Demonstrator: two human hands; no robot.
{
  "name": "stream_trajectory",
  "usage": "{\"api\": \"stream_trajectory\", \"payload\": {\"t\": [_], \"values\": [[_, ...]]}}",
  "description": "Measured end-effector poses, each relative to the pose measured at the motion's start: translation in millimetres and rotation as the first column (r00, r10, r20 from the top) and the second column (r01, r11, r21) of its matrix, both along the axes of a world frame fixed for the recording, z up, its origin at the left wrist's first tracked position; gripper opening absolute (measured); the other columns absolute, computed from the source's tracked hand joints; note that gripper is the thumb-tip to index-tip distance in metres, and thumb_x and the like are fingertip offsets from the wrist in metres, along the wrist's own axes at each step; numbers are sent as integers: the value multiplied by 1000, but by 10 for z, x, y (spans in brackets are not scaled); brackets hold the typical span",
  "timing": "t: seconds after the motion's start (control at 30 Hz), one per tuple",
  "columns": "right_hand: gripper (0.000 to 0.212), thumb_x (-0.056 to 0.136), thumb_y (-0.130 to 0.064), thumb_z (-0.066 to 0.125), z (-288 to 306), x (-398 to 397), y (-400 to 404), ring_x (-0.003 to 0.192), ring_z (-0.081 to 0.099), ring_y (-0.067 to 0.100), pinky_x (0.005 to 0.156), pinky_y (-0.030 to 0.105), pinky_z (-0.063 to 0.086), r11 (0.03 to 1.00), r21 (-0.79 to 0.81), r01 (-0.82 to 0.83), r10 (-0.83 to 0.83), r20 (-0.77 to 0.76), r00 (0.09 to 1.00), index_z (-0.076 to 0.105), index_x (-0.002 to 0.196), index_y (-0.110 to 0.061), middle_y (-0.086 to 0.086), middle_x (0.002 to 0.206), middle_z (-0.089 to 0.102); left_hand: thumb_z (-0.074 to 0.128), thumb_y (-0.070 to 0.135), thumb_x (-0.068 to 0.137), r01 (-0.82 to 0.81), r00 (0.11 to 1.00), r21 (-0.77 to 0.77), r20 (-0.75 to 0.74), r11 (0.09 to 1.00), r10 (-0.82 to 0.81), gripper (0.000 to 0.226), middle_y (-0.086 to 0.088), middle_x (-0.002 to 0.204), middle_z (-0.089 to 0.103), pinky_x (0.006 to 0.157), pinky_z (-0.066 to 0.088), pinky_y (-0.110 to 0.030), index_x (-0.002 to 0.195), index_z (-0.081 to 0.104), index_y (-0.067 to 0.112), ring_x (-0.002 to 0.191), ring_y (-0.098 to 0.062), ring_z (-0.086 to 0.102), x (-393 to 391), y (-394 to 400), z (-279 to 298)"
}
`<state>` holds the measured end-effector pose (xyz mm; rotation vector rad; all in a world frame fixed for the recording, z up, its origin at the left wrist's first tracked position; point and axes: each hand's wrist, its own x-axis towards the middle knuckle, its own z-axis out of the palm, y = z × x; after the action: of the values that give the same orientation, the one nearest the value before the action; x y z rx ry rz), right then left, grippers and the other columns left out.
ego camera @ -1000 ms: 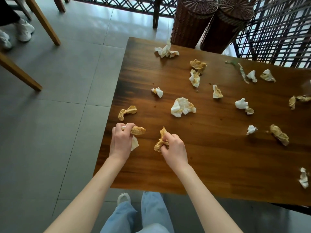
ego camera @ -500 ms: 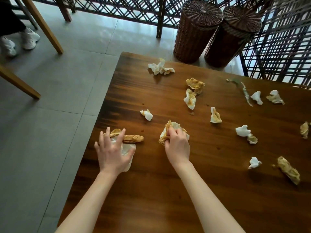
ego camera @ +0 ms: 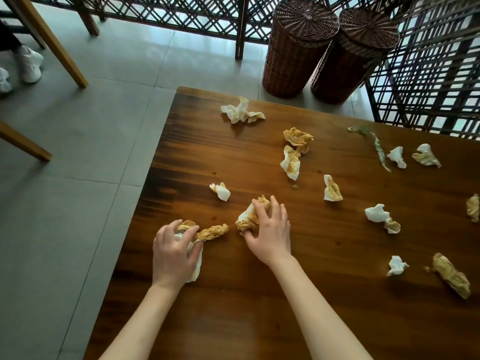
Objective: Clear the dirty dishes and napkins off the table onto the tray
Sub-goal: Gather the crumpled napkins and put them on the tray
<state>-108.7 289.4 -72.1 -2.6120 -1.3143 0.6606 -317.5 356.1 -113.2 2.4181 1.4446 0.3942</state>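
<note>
Near the dark wooden tabletop's (ego camera: pixel 259 320) left edge, left hand (ego camera: pixel 172 252) and right hand (ego camera: pixel 270 233) each clutch crumpled stained napkins (ego camera: pixel 248 220); many remain scattered; no tray visible.

I see soft daylight coming through the far lattice screen (ego camera: pixel 428 61). The table (ego camera: pixel 259 307) shines a little. Shadows are faint. Edges bend outward; my view is slightly blurry.
</note>
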Motion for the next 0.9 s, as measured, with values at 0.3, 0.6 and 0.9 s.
{"api": "stream_trajectory", "payload": {"t": [0.3,0.6,0.9], "values": [[39,88,-9,58,-70,-192,-1,116,43,22,93,31,46,993,120,-1,-9,79,997,53,126,-14,8,129,48,43,42,94,70,996,185,48,980,-80,45,-13,86,67,50,50,-23,93,75,11,60,-23,61,76,10,-4],[43,86,-2,59,88,-38,-44,113,45,19,86,24,47,964,220,150,-156,7,988,53,128,-10,8,122,51,71,21,78,30,974,36,224,999,-37,24,-11,85,64,54,49,-20,97,72,6,61,-18,60,334,395,282],[46,86,-1,58,163,143,60,117,43,19,90,24,45,946,251,205,-206,-22,978,51,130,-10,8,124,49,72,16,80,104,970,-38,223,994,-93,21,-12,101,61,67,55,-31,100,71,9,87,-23,59,1139,667,396]]}}
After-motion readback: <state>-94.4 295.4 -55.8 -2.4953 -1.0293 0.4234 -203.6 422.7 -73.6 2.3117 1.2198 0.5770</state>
